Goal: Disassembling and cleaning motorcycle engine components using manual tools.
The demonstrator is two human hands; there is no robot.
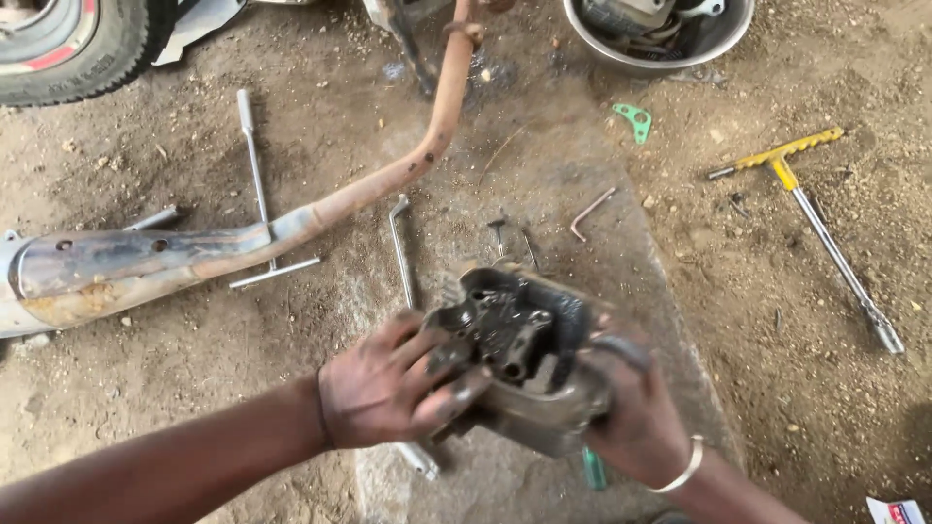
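Dirt floor, oily, with a flat stone slab (582, 252) set in it. Landmark: engine part (519, 359), dark and greasy, held above the slab's near end.
- Left hand (388, 388): fingers clamped on the part's left side.
- Right hand (631, 417): fingers wrapped round its right side; bangle at wrist.
- Handling, as judged: grease makes it slippery; grip with both hands, keep it over the slab.
- Left of part: rusty exhaust pipe (291, 223), T-wrench (257, 194), L-wrench (400, 252).
- Beyond part: bent key (590, 213), green gasket (634, 121), metal bowl (660, 58).
- Right of part: yellow T-wrench (806, 213).
- Obstructions: loose tools lie under and just beside the part.
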